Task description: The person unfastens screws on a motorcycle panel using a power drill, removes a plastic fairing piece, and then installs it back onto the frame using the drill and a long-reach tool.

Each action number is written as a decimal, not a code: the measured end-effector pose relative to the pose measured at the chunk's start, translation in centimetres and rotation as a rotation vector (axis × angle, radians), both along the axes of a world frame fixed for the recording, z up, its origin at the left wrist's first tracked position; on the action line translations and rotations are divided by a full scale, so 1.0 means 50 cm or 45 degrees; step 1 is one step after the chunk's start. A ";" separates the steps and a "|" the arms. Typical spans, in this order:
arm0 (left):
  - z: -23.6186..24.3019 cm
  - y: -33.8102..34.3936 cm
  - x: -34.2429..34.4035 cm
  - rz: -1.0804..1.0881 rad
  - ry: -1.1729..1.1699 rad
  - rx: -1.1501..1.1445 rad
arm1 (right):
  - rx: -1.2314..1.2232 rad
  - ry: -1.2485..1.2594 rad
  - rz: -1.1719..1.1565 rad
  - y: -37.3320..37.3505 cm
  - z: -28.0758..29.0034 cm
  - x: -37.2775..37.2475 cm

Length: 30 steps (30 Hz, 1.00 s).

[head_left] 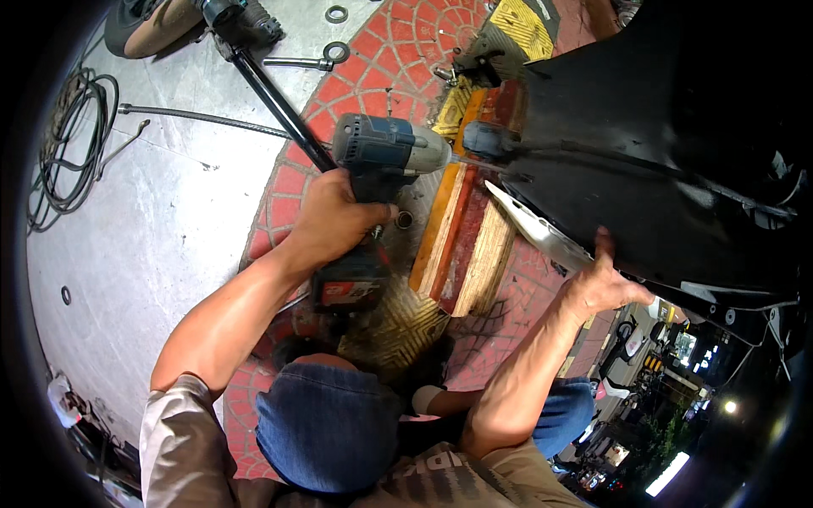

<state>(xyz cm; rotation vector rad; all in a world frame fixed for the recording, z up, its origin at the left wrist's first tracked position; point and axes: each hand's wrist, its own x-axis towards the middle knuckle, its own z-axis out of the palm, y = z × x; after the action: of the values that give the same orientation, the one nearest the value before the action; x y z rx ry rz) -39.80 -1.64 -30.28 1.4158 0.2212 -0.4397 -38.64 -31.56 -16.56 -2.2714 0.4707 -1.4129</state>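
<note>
My left hand (334, 216) is wrapped round the grip of a blue-grey cordless impact driver (381, 144), its red-and-black battery (351, 286) hanging below. The driver points right, and its thin shaft (476, 162) reaches over a stacked wooden block (464, 241) to a large black plastic panel (627, 110). Where the tip meets the panel is too small to make out. My right hand (597, 286) grips the panel's lower edge, beside a white curved strip (542, 233). A rounded grey-blue piece (485, 138) sits by the panel's left end.
A long black bar (275, 102) slants down toward the driver. On the grey metal sheet (161, 220) lie a coiled cable (80, 152), a flexible metal rod (203, 117), a ratchet (296, 63) and rings (336, 52). Another person's knee (161, 25) shows top left. Red paving surrounds the block.
</note>
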 end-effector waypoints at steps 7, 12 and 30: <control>-0.031 -0.007 0.012 -0.081 0.057 0.031 | 0.051 -0.108 0.195 0.001 -0.003 0.004; -0.018 -0.006 0.012 -0.034 0.025 0.050 | 0.045 -0.071 0.207 -0.002 -0.002 0.002; 0.064 0.033 0.076 -0.391 0.445 -0.509 | 0.023 -0.081 0.072 -0.003 -0.002 0.004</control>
<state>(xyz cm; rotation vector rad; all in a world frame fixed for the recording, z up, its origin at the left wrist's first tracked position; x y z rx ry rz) -36.01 -0.01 -27.10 0.9740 0.1845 -0.9340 -38.43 -31.71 -16.66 -2.2011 0.3946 -1.4427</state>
